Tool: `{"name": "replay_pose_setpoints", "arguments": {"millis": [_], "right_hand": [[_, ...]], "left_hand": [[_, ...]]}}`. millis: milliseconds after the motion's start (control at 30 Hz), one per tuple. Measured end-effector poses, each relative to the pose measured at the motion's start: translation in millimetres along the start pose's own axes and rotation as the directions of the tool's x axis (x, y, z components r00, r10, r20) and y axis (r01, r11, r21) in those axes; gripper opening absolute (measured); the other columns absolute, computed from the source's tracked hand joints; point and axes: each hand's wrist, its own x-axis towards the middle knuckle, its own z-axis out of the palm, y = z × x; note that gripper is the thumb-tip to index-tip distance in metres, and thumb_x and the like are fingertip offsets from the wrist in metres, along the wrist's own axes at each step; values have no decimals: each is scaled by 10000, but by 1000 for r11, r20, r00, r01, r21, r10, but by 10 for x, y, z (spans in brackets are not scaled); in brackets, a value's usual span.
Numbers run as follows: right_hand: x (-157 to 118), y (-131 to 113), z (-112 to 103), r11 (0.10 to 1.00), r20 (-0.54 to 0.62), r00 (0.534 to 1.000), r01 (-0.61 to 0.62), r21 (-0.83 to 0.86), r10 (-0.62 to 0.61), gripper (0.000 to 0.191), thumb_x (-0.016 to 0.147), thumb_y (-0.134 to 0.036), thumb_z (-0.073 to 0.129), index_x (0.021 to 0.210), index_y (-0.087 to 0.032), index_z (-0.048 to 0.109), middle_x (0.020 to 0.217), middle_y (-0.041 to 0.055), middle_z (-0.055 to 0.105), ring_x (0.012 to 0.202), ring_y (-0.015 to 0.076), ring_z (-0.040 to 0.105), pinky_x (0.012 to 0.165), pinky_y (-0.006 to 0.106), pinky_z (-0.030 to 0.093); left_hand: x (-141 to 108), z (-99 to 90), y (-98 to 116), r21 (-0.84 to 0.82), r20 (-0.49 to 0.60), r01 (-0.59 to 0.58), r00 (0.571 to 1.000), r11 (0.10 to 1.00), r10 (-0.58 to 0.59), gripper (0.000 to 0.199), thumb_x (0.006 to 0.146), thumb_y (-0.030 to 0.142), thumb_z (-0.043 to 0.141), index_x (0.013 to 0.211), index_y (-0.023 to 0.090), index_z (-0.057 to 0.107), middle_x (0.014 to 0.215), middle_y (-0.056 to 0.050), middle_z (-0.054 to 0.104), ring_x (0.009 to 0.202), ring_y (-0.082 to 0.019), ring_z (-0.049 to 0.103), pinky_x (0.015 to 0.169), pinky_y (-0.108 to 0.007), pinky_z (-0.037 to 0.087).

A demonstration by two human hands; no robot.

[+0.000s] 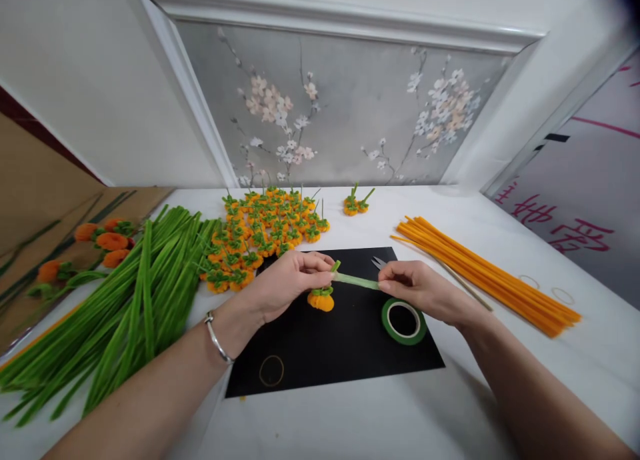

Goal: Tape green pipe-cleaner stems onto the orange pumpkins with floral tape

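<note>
Over a black mat (pixel 320 353), my left hand (pixel 295 273) pinches the green stem of a small orange pipe-cleaner pumpkin (pixel 321 301), which hangs below the fingers. A strip of pale green tape (pixel 356 282) runs taut from that stem to my right hand (pixel 415 287), whose thumb and fingers are closed on its other end. Beneath the right hand lies a roll of green tape (pixel 419 330) on the mat. Scissor blades (pixel 379 263) stick out beside the right fingers; the rest of the scissors is hidden.
Green pipe cleaners (pixel 145 293) are heaped at left, with larger orange pumpkins (pixel 113 241) beyond. Many small orange pumpkins (pixel 270 220) stand behind my left hand, a few more (pixel 354 207) by the wall. Orange pipe cleaners (pixel 490 277) lie at right. A rubber band (pixel 271 371) rests on the mat.
</note>
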Motion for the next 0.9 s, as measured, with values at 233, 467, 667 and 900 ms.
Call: {"name": "replay_pose_setpoints", "arguments": {"millis": [233, 467, 667, 900], "right_hand": [[91, 177, 14, 962, -112, 990, 52, -270, -85, 170, 814, -318, 545, 750, -198, 647, 662, -16, 583, 609, 126, 495, 556, 238, 384], [90, 150, -42, 937, -103, 983, 110, -332, -151, 151, 825, -270, 545, 742, -208, 656, 764, 6, 657, 694, 148, 577, 630, 254, 430], [38, 145, -119, 960, -66, 993, 73, -270, -94, 210, 858, -332, 522, 818, -197, 678, 786, 20, 682, 696, 158, 608, 613, 266, 466], [-38, -123, -33, 919, -410, 850, 190, -346, -330, 394, 857, -358, 545, 1228, -225, 539, 1227, 92, 595, 1137, 260, 538, 888, 414, 465]], "left_hand": [[69, -84, -129, 2, -100, -9, 995, 1000, 9, 148, 617, 219, 735, 558, 114, 650, 874, -60, 543, 793, -140, 525, 634, -257, 402], [96, -122, -171, 208, -101, -83, 989, 974, 106, 237, 687, 247, 663, 525, 132, 535, 790, -32, 524, 743, -137, 524, 650, -274, 398], [50, -56, -106, 447, -76, -169, 971, 878, 226, 271, 763, 256, 570, 524, 144, 507, 878, -47, 552, 773, -147, 522, 723, -308, 411], [-94, 173, 65, 385, 5, -181, 981, 905, 194, 236, 781, 250, 548, 572, 143, 572, 981, -57, 587, 889, -190, 571, 774, -321, 431]]}}
